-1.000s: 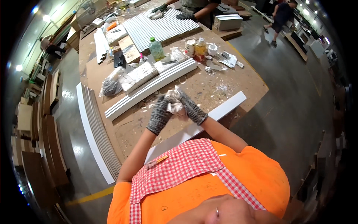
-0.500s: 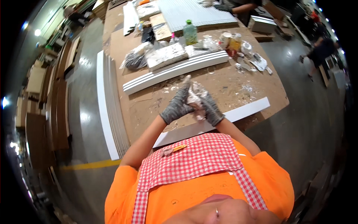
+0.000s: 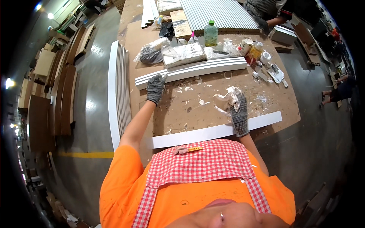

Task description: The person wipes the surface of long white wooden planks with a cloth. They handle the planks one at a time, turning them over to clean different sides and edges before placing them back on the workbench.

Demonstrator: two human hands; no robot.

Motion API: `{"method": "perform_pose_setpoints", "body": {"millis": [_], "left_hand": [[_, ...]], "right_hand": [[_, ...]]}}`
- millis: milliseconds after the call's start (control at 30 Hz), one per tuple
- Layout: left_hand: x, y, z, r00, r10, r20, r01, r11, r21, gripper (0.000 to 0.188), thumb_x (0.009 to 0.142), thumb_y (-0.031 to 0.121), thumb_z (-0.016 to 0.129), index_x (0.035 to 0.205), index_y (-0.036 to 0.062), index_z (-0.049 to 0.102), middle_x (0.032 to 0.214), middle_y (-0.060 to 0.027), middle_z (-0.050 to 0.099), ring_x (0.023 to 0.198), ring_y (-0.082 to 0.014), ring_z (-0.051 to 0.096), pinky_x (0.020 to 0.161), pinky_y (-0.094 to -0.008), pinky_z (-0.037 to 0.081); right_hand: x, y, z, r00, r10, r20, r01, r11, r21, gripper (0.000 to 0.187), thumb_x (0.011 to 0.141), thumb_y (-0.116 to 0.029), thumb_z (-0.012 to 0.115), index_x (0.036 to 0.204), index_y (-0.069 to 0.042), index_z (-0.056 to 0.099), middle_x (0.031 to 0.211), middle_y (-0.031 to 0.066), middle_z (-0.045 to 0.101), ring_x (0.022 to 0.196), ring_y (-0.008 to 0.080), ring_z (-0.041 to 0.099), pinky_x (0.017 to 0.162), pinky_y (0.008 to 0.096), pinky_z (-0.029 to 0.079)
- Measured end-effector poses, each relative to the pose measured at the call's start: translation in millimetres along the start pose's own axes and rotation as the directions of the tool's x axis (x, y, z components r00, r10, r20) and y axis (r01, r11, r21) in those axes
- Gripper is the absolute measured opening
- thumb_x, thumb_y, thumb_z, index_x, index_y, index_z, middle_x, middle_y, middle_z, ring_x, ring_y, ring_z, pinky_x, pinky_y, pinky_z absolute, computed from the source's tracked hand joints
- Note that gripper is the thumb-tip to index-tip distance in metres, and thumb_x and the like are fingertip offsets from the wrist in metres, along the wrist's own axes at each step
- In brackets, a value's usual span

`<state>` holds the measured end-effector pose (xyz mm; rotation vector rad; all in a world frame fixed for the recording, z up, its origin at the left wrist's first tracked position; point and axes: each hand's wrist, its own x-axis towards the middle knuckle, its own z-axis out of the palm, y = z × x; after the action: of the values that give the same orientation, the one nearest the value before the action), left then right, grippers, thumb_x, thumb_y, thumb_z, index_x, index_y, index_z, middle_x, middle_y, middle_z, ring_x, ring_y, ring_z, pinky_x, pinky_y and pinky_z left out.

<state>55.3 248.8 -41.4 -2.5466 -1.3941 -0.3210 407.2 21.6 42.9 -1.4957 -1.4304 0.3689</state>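
Observation:
My left hand (image 3: 155, 91), in a grey knitted glove, has its fingers over the left end of the nearest board in a short stack of long white boards (image 3: 197, 71). My right hand (image 3: 240, 114), gloved alike, is closed round a crumpled, stained white rag (image 3: 228, 99). The rag hangs out to the left of the fingers, above the worktable. Beneath my right wrist, a single white board (image 3: 213, 132) lies along the table's near edge.
On the brown worktable (image 3: 182, 110) are dried white scraps. Behind the stack stand a green-capped bottle (image 3: 211, 34), a plastic bag (image 3: 150, 52), white-smeared blocks (image 3: 184, 55) and an amber jar (image 3: 254, 53). More boards (image 3: 114, 95) line the left side. A co-worker's arm (image 3: 275, 21) reaches in far right.
My hands, together on the rag before, have parted. The left has moved left to the end of the white boards; the right has moved right with the rag.

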Motion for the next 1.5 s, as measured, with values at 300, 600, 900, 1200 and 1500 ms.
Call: {"method": "perform_pose_setpoints", "body": {"millis": [300, 600, 900, 1200, 1500], "left_hand": [[19.3, 5.2, 5.4, 0.996, -0.021, -0.083, 0.014, 0.997, -0.081, 0.023, 0.077, 0.019, 0.060, 0.097, 0.0098, 0.064, 0.098, -0.0135, 0.061, 0.098, -0.0314, 0.056, 0.085, -0.0426, 0.044], [6.6, 2.4, -19.6, 0.991, -0.130, 0.038, 0.135, 0.935, -0.328, 0.025, 0.075, 0.026, 0.069, 0.095, 0.0103, 0.067, 0.094, -0.0121, 0.065, 0.084, -0.0338, 0.061, 0.072, -0.0419, 0.049], [-41.5, 64.2, -171.3, 0.939, -0.312, 0.146, 0.343, 0.805, -0.485, 0.034, 0.076, 0.039, 0.072, 0.092, 0.0091, 0.070, 0.087, -0.0095, 0.068, 0.080, -0.0279, 0.064, 0.072, -0.0368, 0.049], [-65.6, 107.7, -233.4, 0.893, -0.228, 0.388, 0.387, 0.829, -0.404, 0.043, 0.078, 0.051, 0.064, 0.092, 0.0115, 0.072, 0.087, -0.0101, 0.068, 0.082, -0.0288, 0.065, 0.075, -0.0376, 0.050], [-77.1, 117.0, -248.6, 0.912, -0.180, 0.368, 0.271, 0.939, -0.213, 0.039, 0.085, 0.045, 0.051, 0.084, 0.0132, 0.072, 0.080, -0.0128, 0.068, 0.076, -0.0305, 0.066, 0.068, -0.0416, 0.052]], "right_hand": [[-1.5, 3.4, 0.3, 0.996, 0.094, -0.004, -0.091, 0.979, 0.180, 0.057, 0.084, -0.001, 0.064, 0.135, -0.002, 0.039, 0.136, 0.0140, 0.045, 0.124, 0.0243, 0.045, 0.104, 0.0336, 0.037], [-3.5, 9.5, 5.0, 0.998, 0.021, -0.061, -0.017, 0.997, 0.078, 0.052, 0.084, 0.001, 0.058, 0.133, -0.004, 0.042, 0.132, 0.0143, 0.047, 0.123, 0.0272, 0.046, 0.104, 0.0348, 0.035], [10.1, -26.2, -5.2, 0.996, -0.069, -0.061, 0.075, 0.992, 0.104, 0.046, 0.085, 0.002, 0.057, 0.130, -0.002, 0.046, 0.131, 0.0148, 0.050, 0.123, 0.0287, 0.046, 0.106, 0.0358, 0.035], [32.9, -131.2, 16.3, 0.694, -0.168, 0.700, 0.544, 0.759, -0.357, 0.078, 0.074, -0.024, 0.068, 0.143, -0.017, 0.032, 0.141, 0.0169, 0.039, 0.127, 0.0395, 0.038, 0.104, 0.0477, 0.037], [11.8, -122.7, 41.9, 0.771, -0.331, 0.544, 0.528, 0.810, -0.255, 0.041, 0.058, -0.022, 0.075, 0.095, -0.010, 0.062, 0.093, 0.0142, 0.060, 0.087, 0.0345, 0.058, 0.075, 0.0457, 0.048]]}}
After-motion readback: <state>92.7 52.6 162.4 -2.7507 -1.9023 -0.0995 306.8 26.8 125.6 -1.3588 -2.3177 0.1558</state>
